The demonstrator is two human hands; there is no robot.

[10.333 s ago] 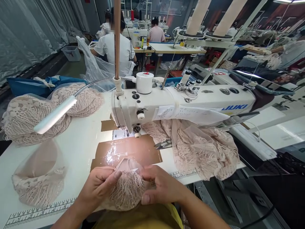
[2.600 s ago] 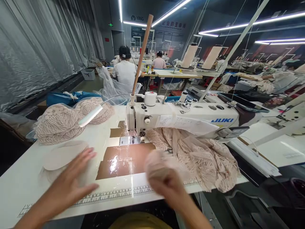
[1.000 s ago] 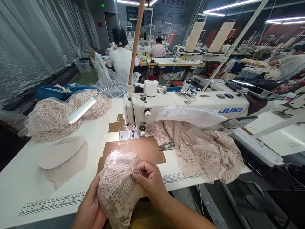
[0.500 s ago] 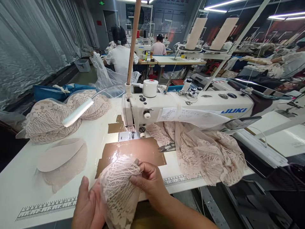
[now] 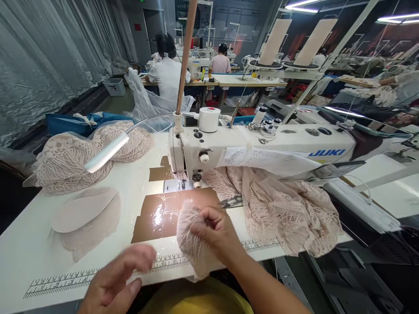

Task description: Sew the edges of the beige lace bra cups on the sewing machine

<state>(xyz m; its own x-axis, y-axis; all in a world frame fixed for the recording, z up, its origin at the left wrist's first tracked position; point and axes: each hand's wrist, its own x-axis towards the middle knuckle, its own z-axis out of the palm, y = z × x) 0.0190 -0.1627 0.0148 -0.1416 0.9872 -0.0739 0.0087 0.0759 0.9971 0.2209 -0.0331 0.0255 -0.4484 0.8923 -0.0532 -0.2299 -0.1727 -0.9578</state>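
A piece of beige lace fabric hangs from my right hand, pinched between thumb and fingers above the table's front edge. My left hand is apart from it at lower left, fingers curved and spread, slightly blurred, holding nothing. Behind the lace stands a white sewing machine, its needle area lit over a metal plate. Brown tape covers the table before the needle. Thread snips lie beside the tape, right of my right hand.
Stacked lace pieces lie at the back left under a lamp. A smooth beige oval pad rests on lace nearer me. Bunched lace fills the right side. A printed ruler runs along the front edge. Two people sit at machines beyond.
My left hand has let go of the lace and moved down and away from it. My right hand has carried the lace slightly right.
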